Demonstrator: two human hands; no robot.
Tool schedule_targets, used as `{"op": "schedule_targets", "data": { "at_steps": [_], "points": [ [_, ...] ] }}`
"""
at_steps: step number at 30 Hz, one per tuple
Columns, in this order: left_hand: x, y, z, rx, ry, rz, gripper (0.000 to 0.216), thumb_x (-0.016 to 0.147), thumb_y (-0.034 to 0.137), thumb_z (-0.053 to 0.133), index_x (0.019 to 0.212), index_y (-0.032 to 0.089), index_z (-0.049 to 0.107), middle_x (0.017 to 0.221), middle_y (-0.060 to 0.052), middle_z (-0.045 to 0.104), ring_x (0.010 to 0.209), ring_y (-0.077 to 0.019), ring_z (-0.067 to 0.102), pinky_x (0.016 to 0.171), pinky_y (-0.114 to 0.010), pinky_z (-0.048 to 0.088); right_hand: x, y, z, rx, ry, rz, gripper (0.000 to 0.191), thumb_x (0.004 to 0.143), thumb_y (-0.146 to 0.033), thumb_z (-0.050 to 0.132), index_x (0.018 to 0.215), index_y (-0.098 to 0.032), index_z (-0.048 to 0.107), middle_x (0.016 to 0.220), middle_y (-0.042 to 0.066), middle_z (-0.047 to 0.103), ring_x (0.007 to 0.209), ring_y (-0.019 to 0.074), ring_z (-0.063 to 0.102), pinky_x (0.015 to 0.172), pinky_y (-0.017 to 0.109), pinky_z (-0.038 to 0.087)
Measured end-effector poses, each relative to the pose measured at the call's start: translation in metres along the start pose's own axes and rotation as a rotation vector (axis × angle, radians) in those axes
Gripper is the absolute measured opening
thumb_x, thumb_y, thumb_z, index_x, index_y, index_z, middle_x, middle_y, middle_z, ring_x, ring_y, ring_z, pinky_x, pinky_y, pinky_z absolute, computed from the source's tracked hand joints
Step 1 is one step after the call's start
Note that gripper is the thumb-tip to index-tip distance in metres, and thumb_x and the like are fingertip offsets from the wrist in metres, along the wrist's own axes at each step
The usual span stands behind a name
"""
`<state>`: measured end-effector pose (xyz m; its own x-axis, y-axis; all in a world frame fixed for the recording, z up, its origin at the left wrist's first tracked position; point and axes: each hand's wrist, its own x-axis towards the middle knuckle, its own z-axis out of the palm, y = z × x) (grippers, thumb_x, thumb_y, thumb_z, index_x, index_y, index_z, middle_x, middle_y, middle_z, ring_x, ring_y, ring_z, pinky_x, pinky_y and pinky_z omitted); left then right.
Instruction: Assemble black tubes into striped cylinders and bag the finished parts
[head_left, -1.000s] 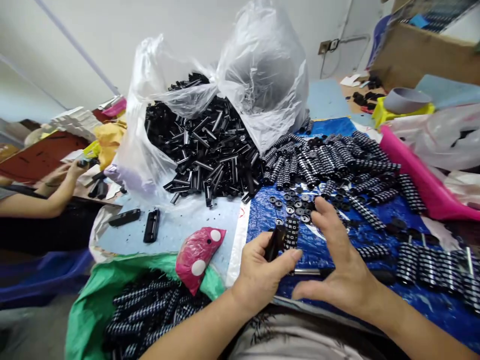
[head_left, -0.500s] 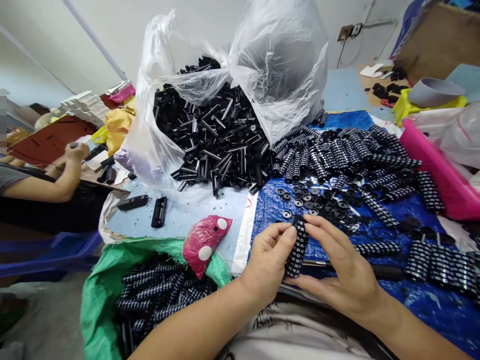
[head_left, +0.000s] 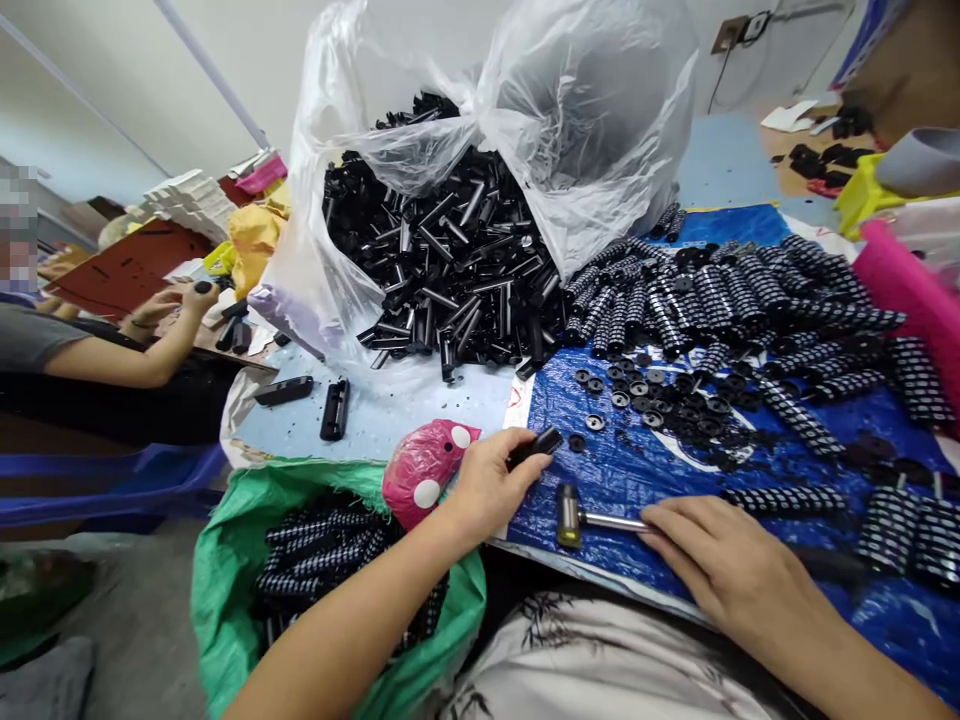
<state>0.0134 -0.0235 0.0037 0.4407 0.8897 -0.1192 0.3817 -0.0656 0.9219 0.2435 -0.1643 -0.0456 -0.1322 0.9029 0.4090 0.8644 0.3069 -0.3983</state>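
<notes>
Clear plastic makes up the biggest thing here: one bag, its torn side spilling a heap of black tubes, far too many to count. One blue sheet covers the table before it, and one green sack sits open below the edge, filled with dark patterned rollers that overlap too much to number. More patterned rollers crowd the sheet in an uncounted pile; one roller lies apart, just beyond the right hand, and two stand near the right edge. One pink basket borders that pile.

Both forearms reach forward from the near side. The right hand is palm down and low over the sheet, fingers stretched toward the middle, the fingertips touching the metal shaft of one hammer; whether they close around it I cannot tell. The hammer's head rests on the blue sheet between the two hands. The left hand is closed, thumb and fingers wrapped around one black piece that points away to the right.

One pink pouch, showing two white circles, sits behind the left wrist. Two black housings lie farther left. Smallest are the round discs, dozens, scattered before the pile.
</notes>
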Motion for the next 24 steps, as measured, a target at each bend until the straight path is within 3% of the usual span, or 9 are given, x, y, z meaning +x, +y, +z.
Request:
{"op": "schedule_targets", "data": {
  "at_steps": [3,7,12,18,21,24],
  "points": [
    [0.007,-0.009,-0.016,0.323,-0.104,0.004,0.02,0.074,0.032,0.08,0.09,0.02,0.077,0.087,-0.005,0.069,0.082,-0.0207,0.06,0.077,-0.032,0.043,0.001,-0.001,-0.008,0.02,0.076,0.044,0.019,0.098,-0.028,0.054,0.113,-0.026,0.066,0.094,0.005,0.072,0.08,0.0212,0.07,0.076,0.035,0.057],
    [0.017,-0.011,-0.019,0.313,-0.312,-0.115,0.028,0.069,0.04,0.084,0.083,0.018,0.073,0.067,0.003,0.057,0.063,-0.014,0.049,0.058,-0.026,0.033,0.027,-0.01,-0.011,-0.028,0.268,-0.001,0.025,0.097,-0.02,0.055,0.121,-0.021,0.062,0.095,0.006,0.072,0.078,0.019,0.069,0.073,0.03,0.055],
    [0.025,-0.013,-0.017,0.251,-0.35,-0.156,0.031,0.068,0.04,0.084,0.081,0.017,0.067,0.064,0.006,0.049,0.059,-0.0111,0.042,0.054,-0.024,0.029,0.047,-0.017,-0.004,-0.154,0.068,-0.07,0.02,0.1,-0.024,0.053,0.113,-0.015,0.064,0.077,0.004,0.066,0.064,0.0183,0.064,0.062,0.031,0.051],
    [0.038,-0.017,-0.018,0.305,-0.406,-0.134,0.033,0.061,0.035,0.087,0.073,0.018,0.062,0.062,0.006,0.053,0.059,-0.0117,0.044,0.057,-0.026,0.03,0.046,-0.033,-0.012,0.133,0.142,-0.218,0.034,0.097,-0.013,0.051,0.131,-0.014,0.055,0.097,0.009,0.071,0.085,0.0193,0.069,0.078,0.03,0.054],
    [0.04,-0.017,-0.011,0.337,-0.413,-0.128,0.038,0.059,0.04,0.088,0.073,0.019,0.06,0.061,0.007,0.051,0.059,-0.0119,0.044,0.056,-0.026,0.03,0.044,-0.042,-0.003,0.088,0.024,-0.289,0.023,0.099,-0.015,0.05,0.119,-0.014,0.062,0.081,0.006,0.068,0.071,0.0174,0.065,0.066,0.029,0.053],
    [0.036,-0.006,-0.01,0.462,-0.375,-0.066,0.03,0.063,0.033,0.084,0.075,0.019,0.06,0.063,0.006,0.051,0.06,-0.0127,0.045,0.056,-0.026,0.029,0.04,-0.044,0.004,0.03,-0.085,-0.338,0.02,0.101,-0.018,0.046,0.103,-0.015,0.066,0.074,0.004,0.066,0.062,0.016,0.062,0.059,0.029,0.05]
  ]
}}
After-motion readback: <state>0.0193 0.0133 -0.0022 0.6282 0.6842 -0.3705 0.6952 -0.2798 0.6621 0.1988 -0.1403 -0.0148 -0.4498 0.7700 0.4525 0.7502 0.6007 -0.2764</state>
